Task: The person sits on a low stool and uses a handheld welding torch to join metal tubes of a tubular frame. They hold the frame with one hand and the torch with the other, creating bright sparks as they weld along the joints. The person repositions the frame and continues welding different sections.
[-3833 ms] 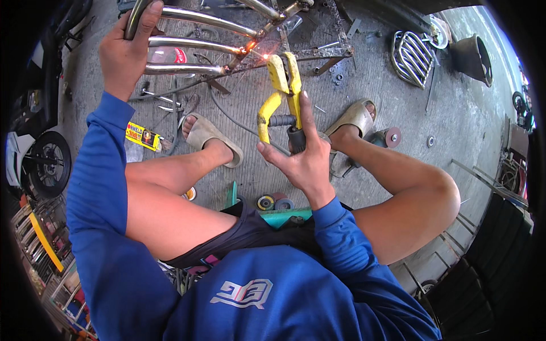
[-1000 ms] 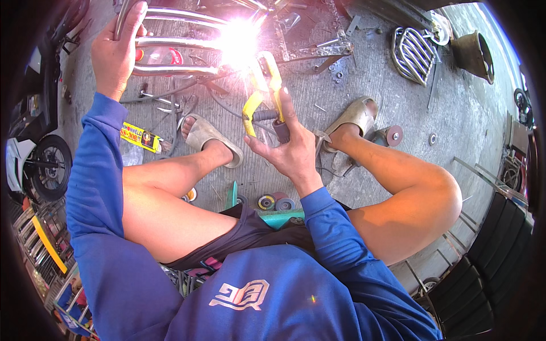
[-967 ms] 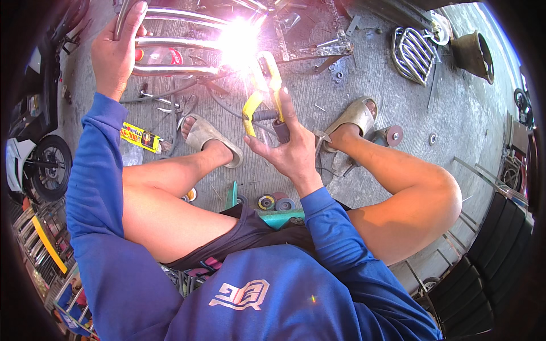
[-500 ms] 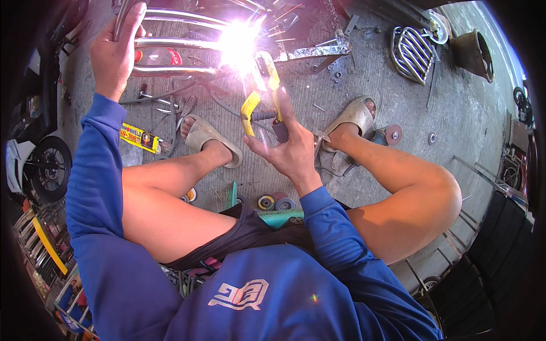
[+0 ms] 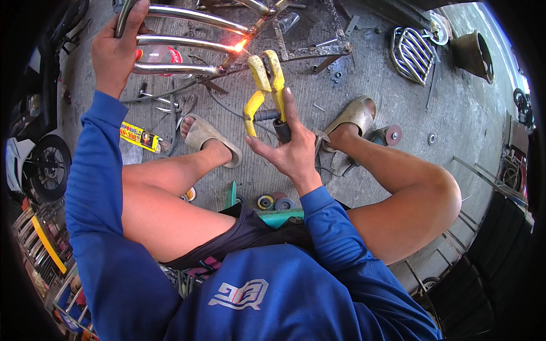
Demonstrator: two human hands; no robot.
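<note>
My left hand [image 5: 114, 62] is wrapped around the outer end of a rack of curved, shiny metal tubes [image 5: 185, 41] at the upper left. Where the tubes meet a rusty crossbar, a weld spot [image 5: 240, 45] glows orange. In my right hand [image 5: 294, 152] is a yellow electrode holder [image 5: 259, 77], its jaws pointing up toward that joint. The fingers close around its dark handle, with the index finger stretched along it. A welding rod in the jaws is too faint to make out. The holder's jaws sit just below and right of the glowing spot, apart from it.
A plastic bottle [image 5: 162, 55] lies behind the tubes. A yellow electrode packet [image 5: 140, 138] is beside my left foot, an angle grinder [image 5: 387, 136] by my right. Grinding discs [image 5: 266, 202] lie between my legs. Cables cross the concrete; another tube rack [image 5: 412, 55] lies far right.
The bright arc has gone out, leaving an orange glow at the joint. The holder's jaws have shifted slightly away from it. My left hand keeps its grip on the rack.
</note>
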